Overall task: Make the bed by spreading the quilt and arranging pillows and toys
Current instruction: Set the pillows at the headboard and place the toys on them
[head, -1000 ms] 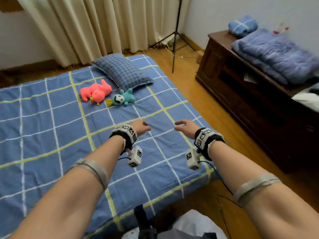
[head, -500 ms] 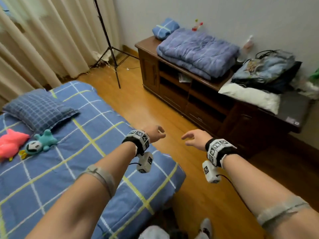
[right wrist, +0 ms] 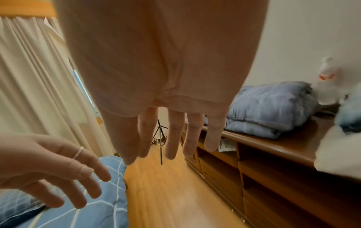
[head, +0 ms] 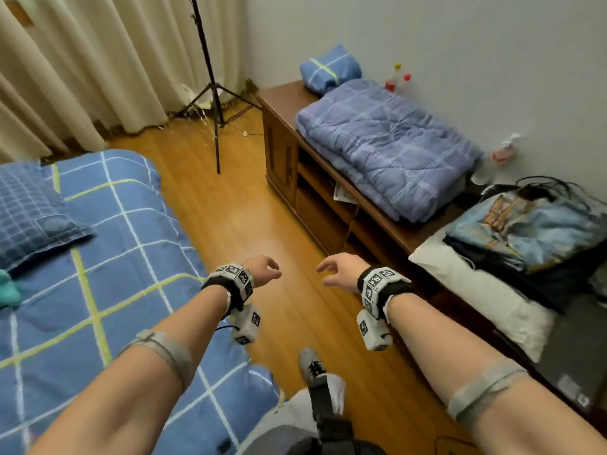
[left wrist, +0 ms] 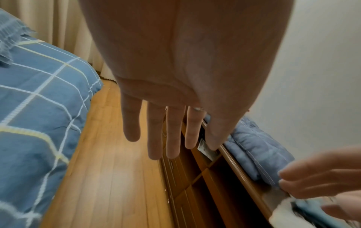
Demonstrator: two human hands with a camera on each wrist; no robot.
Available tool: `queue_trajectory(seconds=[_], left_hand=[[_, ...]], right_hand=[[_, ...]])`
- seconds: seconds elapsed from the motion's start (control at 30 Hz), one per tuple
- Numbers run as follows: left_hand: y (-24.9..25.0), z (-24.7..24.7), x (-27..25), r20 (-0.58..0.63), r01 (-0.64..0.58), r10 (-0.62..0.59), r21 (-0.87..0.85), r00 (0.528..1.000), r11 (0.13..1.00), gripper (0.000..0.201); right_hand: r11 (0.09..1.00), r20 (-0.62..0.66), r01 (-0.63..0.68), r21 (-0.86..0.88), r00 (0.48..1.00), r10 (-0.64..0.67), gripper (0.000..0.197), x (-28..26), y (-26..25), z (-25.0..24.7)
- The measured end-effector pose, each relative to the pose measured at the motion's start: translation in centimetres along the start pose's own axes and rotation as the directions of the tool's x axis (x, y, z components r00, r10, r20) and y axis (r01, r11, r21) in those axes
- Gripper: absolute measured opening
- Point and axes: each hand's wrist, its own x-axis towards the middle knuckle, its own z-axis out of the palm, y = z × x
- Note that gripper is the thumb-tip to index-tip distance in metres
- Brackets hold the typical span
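Note:
A folded lavender-blue quilt [head: 391,146] lies on the wooden cabinet [head: 282,152] at the right. On the bed [head: 131,257] at the left rests a checked blue pillow [head: 29,218], with a sliver of a teal toy [head: 8,292] at the frame's edge. A second small blue pillow [head: 330,68] sits at the cabinet's far end. My left hand [head: 266,272] and right hand [head: 335,269] hover empty over the floor between bed and cabinet, fingers relaxed and straight [left wrist: 171,134] [right wrist: 173,135]. Neither touches anything.
A black tripod [head: 213,93] stands on the wood floor [head: 236,208] by the cream curtains [head: 82,70]. Bottles [head: 501,152], a white pillow [head: 476,284] and a pile of folded clothes [head: 532,231] crowd the cabinet top. My shoe [head: 310,364] shows below.
My view has swung right, from the bed to the cabinet with the quilt. Both empty hands moved off the bed and now hang over the floor.

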Motion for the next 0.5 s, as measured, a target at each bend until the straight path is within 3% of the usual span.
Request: queue_trajectory(seconds=[0.13,0.27,0.5], left_hand=[[1.6,-8.7,7.8,-0.061,0.047,-0.052,-0.08,0.997,0.996,0.036],[-0.1,-19.1,11.9,-0.161,0.101,-0.113,-0.078,0.981,0.992,0.035],[-11.5,-35.3,20.0,-0.274,0.263,-0.312,-0.2,0.91,0.944,0.033]], right_hand=[[0.999,-0.03,0.038,-0.034,0.999,-0.039,0.037,10.3,-1.4,-9.9],[0.985,0.021,0.156,-0.069,0.988,-0.155,0.035,21.1,-8.0,-16.0],[0.892,0.227,0.39,-0.228,0.912,-0.341,0.039,42.9,-21.8,-21.6]])
